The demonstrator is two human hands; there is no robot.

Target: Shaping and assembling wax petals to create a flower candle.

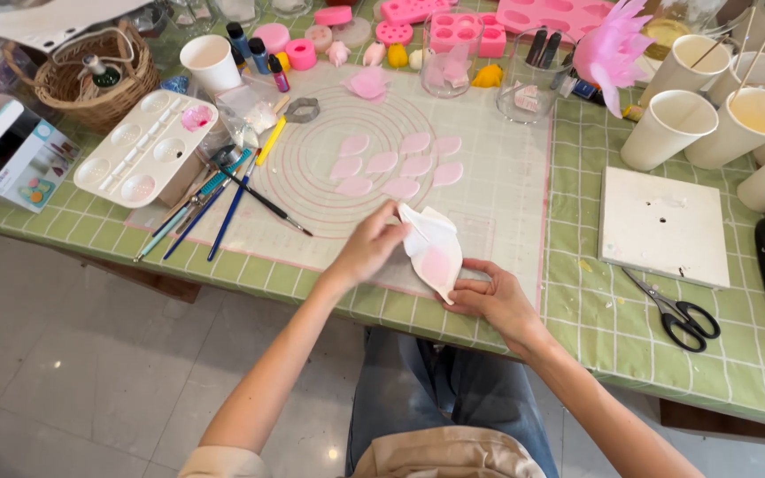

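Petal mould (432, 250), pinched by both my left hand (369, 248) and right hand (493, 301) just below the pink petals (396, 165), could tear if I pull unevenly.

Bare forearms, left hand (367, 250) and right hand (493, 301) without rings or gloves. Beige short sleeve at left shoulder. Beige top, blue jeans.
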